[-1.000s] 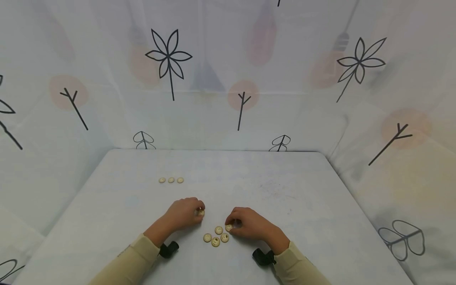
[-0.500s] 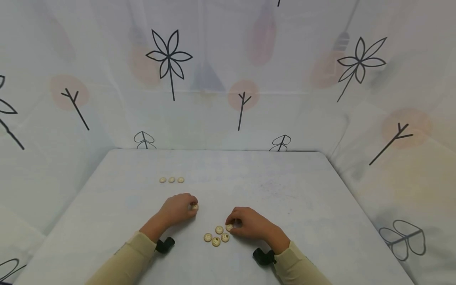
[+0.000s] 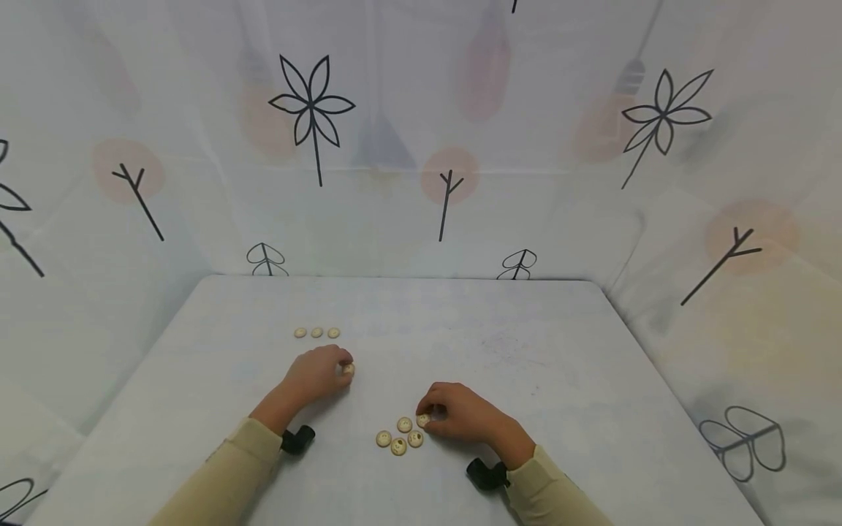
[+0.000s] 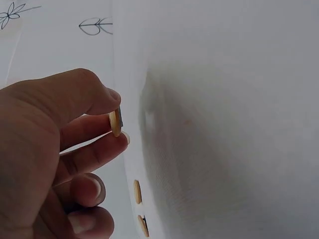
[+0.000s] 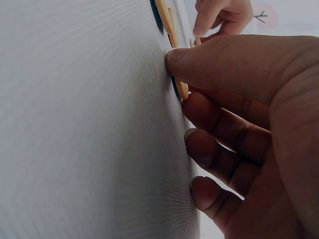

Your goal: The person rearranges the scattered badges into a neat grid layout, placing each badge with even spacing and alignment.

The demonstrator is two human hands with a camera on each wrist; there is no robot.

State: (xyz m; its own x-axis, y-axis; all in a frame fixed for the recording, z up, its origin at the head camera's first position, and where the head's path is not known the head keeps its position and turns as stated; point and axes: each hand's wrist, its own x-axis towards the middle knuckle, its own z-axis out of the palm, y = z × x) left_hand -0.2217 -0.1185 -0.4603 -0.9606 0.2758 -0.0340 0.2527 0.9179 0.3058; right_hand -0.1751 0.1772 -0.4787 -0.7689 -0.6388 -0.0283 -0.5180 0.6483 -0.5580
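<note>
From the head camera, a white cloth-covered table [image 3: 526, 351] stands inside a white curtain printed with black flowers and twigs [image 3: 312, 109]. The left hand [image 3: 316, 372], out towards the middle of the table, pinches a small round cream wooden button [image 3: 348, 369] between thumb and fingertips, just clear of the cloth. Beyond it, towards the far left corner, a short row of three cream buttons [image 3: 316, 332] lies side by side, parallel to the far edge. The carried button sits near that row's right end, apart from it. Nearer the front edge, the right hand [image 3: 460, 416] has its fingers curled down on another cream button [image 3: 423, 420], which lies at the right of a loose cluster of cream buttons [image 3: 397, 437]. The grip looks set to lift that button off the cloth. Black wrist-mounted cameras [image 3: 297, 440] sit under both cream sleeves.

The left wrist camera shows the left hand [image 4: 60, 149] with the pinched button [image 4: 115, 122] edge-on between thumb tip and forefinger, the other fingers loosely curled beneath. A light fingertip hold like this suits so thin a disc. Two buttons of the row [image 4: 137, 191] lie ahead on the cloth.

The right wrist camera shows the right hand [image 5: 249, 124] with its thumb tip pressed to the cloth at the rim of its button [image 5: 182, 89], the forefinger behind it, likely tipping the edge up to get hold. Further buttons of the cluster [image 5: 167, 17] lie beyond, with the left hand's fingers [image 5: 219, 12] in the distance.
</note>
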